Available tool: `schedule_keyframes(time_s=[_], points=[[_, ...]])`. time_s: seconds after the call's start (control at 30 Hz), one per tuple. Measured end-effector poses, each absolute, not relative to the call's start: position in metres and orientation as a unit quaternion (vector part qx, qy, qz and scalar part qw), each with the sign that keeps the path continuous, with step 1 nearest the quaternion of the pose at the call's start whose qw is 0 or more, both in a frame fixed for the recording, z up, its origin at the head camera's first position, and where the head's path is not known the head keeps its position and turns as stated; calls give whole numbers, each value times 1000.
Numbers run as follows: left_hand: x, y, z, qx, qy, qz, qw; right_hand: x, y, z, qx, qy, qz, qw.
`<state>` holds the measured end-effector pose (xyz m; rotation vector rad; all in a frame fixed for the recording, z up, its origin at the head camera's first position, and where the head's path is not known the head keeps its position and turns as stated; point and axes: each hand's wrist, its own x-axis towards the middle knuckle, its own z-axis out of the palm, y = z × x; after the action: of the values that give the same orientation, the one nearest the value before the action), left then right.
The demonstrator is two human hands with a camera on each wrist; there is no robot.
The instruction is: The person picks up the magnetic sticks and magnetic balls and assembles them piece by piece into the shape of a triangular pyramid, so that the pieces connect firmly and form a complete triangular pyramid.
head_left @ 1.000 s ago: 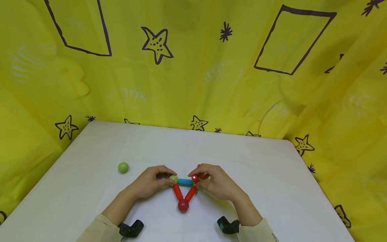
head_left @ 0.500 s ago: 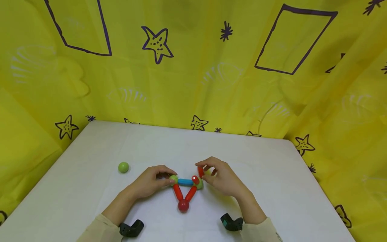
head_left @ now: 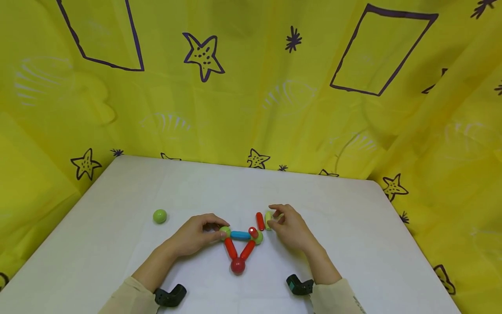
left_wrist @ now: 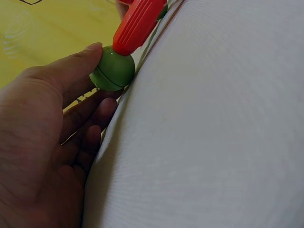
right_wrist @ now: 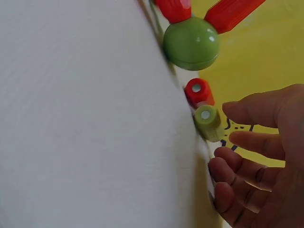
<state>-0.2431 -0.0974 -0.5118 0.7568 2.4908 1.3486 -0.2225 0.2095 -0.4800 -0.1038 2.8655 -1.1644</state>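
A triangle of two red rods and a blue rod (head_left: pixel 240 236) joins a red ball (head_left: pixel 237 265) and two green balls. My left hand (head_left: pixel 197 236) pinches the left green ball (left_wrist: pixel 113 70) between thumb and fingers. Another red rod (head_left: pixel 253 232) rises from the right green ball (right_wrist: pixel 191 43). Just beyond that ball, a loose red rod (head_left: pixel 260 221) and a yellow-green rod (head_left: pixel 268 220) lie side by side. My right hand (head_left: pixel 292 229) is beside the yellow-green rod, thumb and fingers apart, with a gap to it in the right wrist view.
A separate green ball (head_left: pixel 159 216) rests on the white table (head_left: pixel 204 187), left of my left hand. A yellow patterned curtain (head_left: pixel 243 87) hangs behind the table. Dark wrist devices (head_left: pixel 170 296) sit at both wrists.
My right hand has moved from the right green ball to the loose red rod, then let that go and shifted right beside the yellow-green rod. The left hand keeps its place.
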Motion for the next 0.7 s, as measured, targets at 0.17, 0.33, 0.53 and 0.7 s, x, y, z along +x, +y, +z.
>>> schedule_keyframes(time_s=[0.17,0.33,0.53,0.7], points=[[-242,-98,-511,254,844,459,109,-226,210,-486,-41,931,-362,30],[-242,-98,-511,248,848,455,113,-225,210,-487,-42,929,-366,32],[-244,-99,-511,248,848,456,108,-225,210,-484,-31,920,-389,32],[-244,-99,-514,253,846,456,108,-224,208,-482,-18,912,-410,29]])
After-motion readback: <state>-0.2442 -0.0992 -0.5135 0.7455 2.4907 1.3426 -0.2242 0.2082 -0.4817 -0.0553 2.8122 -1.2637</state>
